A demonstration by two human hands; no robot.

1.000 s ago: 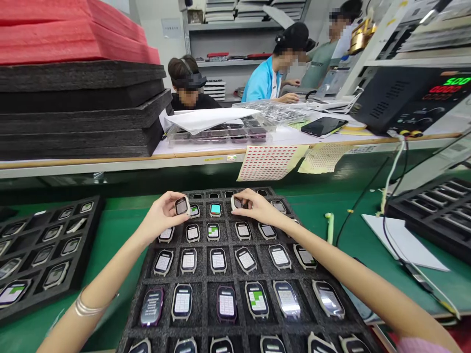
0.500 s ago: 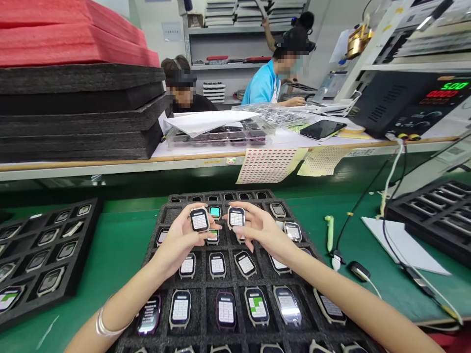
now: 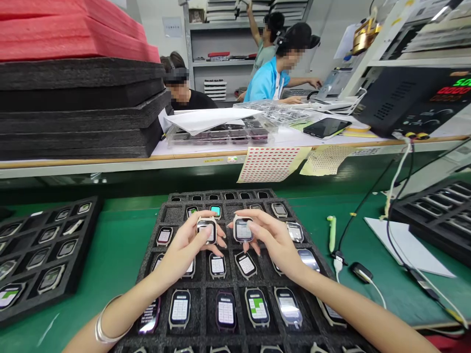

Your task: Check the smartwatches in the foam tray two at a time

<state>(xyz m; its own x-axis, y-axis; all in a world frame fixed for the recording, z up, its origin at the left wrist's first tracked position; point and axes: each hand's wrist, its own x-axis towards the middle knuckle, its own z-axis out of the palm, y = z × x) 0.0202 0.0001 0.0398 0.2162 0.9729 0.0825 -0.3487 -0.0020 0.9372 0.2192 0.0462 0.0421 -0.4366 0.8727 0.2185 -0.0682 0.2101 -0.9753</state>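
My left hand (image 3: pixel 193 240) is closed around a smartwatch (image 3: pixel 206 229) without a strap, its thumb lying on the lit screen. A second strapless smartwatch (image 3: pixel 243 229) is gripped in my right hand (image 3: pixel 274 238), whose thumb touches the right side of its screen. Both watches are held face up above a black foam tray (image 3: pixel 200 294). In the tray's compartments lie several more watch bodies, among them one with a white list screen (image 3: pixel 180 309), one with green blocks (image 3: pixel 257 306) and a purple-framed one (image 3: pixel 225 311).
Another foam tray of watches (image 3: pixel 83 245) lies at the left, and a further one (image 3: pixel 441 215) at the right. Cables, a green pen-like item (image 3: pixel 331 233) and white paper (image 3: pixel 405 245) are nearby. Behind stands a shelf with stacked foam (image 3: pixel 81 108) and a power supply (image 3: pixel 408 98). Co-workers sit beyond.
Both hands have come lower and a little to the right with their watches. My thumbs have moved onto the screens. In the background, a co-worker's arm has shifted.
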